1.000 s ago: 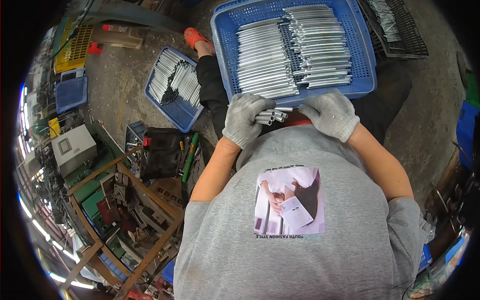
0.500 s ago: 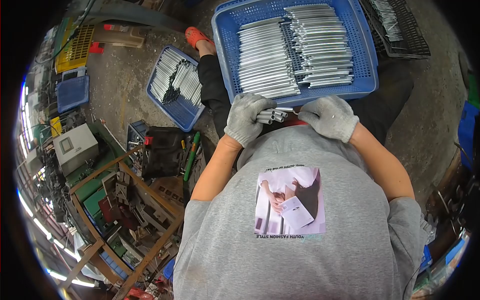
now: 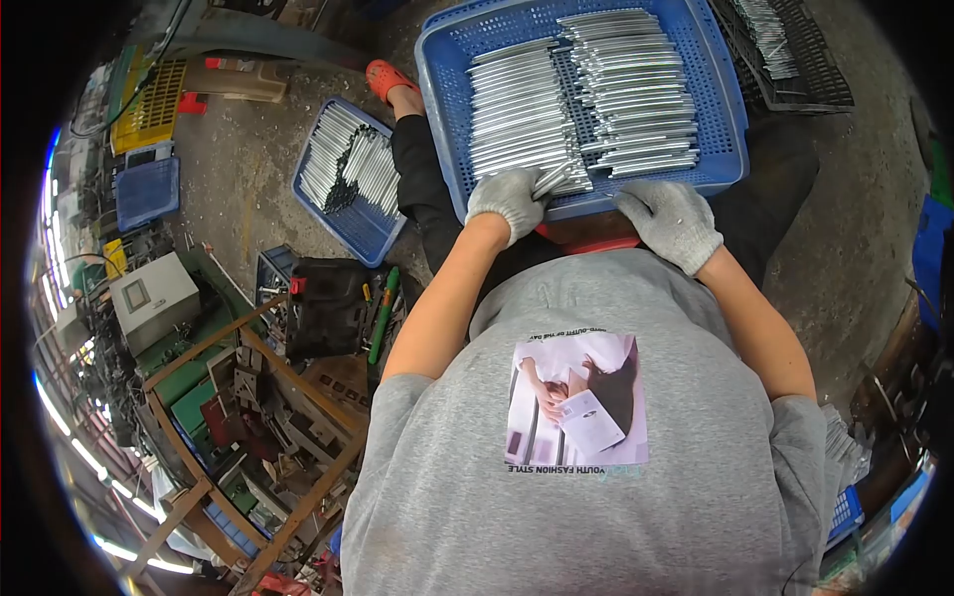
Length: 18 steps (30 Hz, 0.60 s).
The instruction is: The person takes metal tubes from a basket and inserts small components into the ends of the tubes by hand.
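Note:
My left hand (image 3: 509,204), in a grey-white knitted glove, is closed around a few short metal tubes (image 3: 553,180). The tubes point up and to the right over the near edge of a large blue plastic basket (image 3: 731,109). Inside it, silvery metal tubes (image 3: 522,109) lie side by side in two stacked rows. My right hand (image 3: 674,226), gloved the same way, is at the basket's near rim with thumb and fingers bent around it; the fingertips are partly hidden. The basket sits across my legs.
A smaller blue basket (image 3: 370,238) of tubes stands on the floor to the left. A black crate (image 3: 810,74) with more tubes is at the upper right. A black tool case (image 3: 326,308) and a wooden frame (image 3: 298,507) with metal parts are at my left.
My left hand has moved forward with the tubes, from in front of my belly to over the basket's near edge. My right hand has shifted slightly right and now meets the rim.

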Each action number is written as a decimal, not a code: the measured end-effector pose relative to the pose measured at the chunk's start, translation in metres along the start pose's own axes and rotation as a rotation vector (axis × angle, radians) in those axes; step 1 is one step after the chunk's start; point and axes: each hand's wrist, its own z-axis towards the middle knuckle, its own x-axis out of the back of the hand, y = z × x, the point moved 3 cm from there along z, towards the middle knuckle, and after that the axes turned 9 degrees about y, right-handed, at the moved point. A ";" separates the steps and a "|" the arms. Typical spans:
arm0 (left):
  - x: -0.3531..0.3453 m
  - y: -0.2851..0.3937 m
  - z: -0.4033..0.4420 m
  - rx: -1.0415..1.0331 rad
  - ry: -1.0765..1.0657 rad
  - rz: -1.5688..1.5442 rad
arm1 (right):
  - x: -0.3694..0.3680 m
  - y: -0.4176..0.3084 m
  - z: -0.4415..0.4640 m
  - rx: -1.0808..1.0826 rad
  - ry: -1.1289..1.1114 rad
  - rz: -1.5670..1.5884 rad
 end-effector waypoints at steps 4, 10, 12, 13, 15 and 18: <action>-0.005 -0.005 0.006 0.002 -0.102 -0.076 | 0.001 0.003 0.000 -0.038 -0.042 0.000; -0.002 -0.007 0.004 0.051 -0.147 -0.189 | -0.001 0.003 0.000 -0.037 -0.059 -0.016; -0.005 -0.008 0.004 0.063 -0.180 -0.249 | -0.001 0.002 -0.001 -0.021 -0.056 -0.009; -0.006 -0.009 0.004 0.069 -0.196 -0.278 | -0.001 0.001 -0.002 -0.012 -0.054 -0.006; -0.006 -0.011 0.004 0.072 -0.212 -0.309 | 0.000 0.001 -0.002 -0.005 -0.049 -0.004; 0.000 -0.013 -0.005 -0.025 -0.123 -0.389 | 0.001 0.000 -0.003 0.012 -0.060 0.001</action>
